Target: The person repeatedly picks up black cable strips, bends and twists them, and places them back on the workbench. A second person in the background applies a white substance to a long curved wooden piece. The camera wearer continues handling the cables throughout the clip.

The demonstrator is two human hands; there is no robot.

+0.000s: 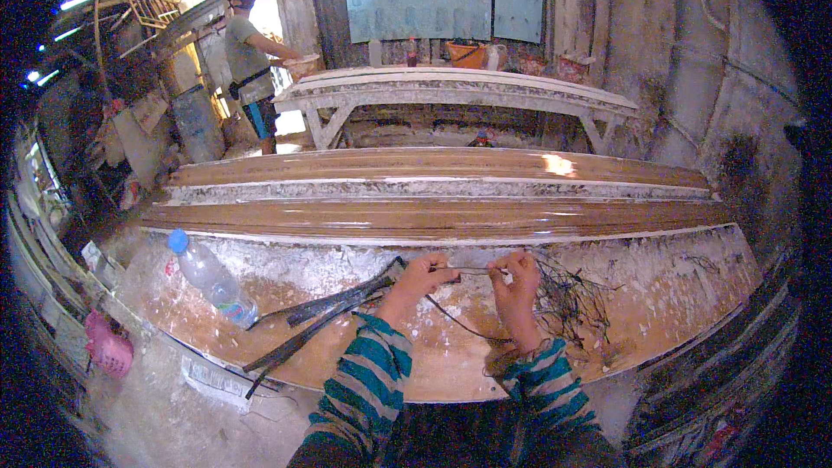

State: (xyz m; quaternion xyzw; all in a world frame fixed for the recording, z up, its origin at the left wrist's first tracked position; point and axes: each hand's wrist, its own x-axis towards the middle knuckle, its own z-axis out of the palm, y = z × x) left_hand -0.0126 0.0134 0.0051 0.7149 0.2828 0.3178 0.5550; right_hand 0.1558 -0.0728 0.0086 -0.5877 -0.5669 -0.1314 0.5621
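Observation:
My left hand (pixel 425 279) and my right hand (pixel 516 290) are both closed on a thin dark strip (pixel 473 271), pinched between thumbs and fingers and stretched level between them. A loose length of it hangs in a curve below, toward my right wrist. Just left of my left hand lies a bundle of long black strips (pixel 325 308), fanning toward the front edge. Beside and partly behind my right hand sits a tangled heap of thin black strands (pixel 572 299). Everything rests over a worn wooden board (pixel 433 373) smeared with white.
A clear plastic bottle (pixel 211 271) with a blue cap lies on the board's left. Beyond are glossy brown mouldings (pixel 416 218) and a whitish bench (pixel 459 91) bearing an orange container (pixel 466 55). A person (pixel 251 61) stands at its left end. A pink container (pixel 109 345) sits lower left.

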